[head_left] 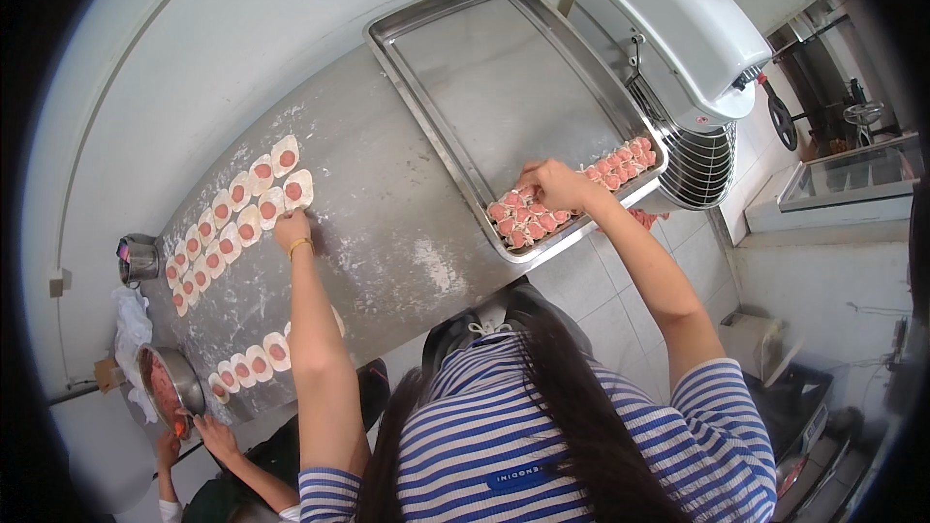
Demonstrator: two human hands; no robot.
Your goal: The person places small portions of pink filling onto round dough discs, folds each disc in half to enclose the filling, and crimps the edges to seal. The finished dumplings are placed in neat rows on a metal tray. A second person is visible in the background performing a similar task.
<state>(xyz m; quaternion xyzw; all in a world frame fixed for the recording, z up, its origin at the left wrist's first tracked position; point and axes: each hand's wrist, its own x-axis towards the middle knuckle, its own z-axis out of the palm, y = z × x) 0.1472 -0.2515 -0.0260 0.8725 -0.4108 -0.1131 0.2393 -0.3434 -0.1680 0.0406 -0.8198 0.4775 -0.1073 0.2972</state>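
Observation:
My left hand [293, 229] is over the steel table, its fingers drawn together at the near edge of a round dough wrapper [302, 180] with a dab of pink meat filling. That wrapper ends a double row of similar filled wrappers [222, 210] running to the left. Inside the large steel tray [426, 126], my right hand [557, 184] reaches down with bent fingers pinched at the open-topped meat dumplings [523, 223]. Its fingertips are partly hidden, and a dumpling seems to be between them. More dumplings [620, 167] line the tray's near side.
A floured steel table [387, 232] holds another row of filled wrappers [257, 365] nearer me. At lower left, another person's hands [215, 436] work by a bowl of pink filling [167, 392]. A metal pot [139, 260] stands far left. A white dough mixer [678, 39] stands beyond the tray.

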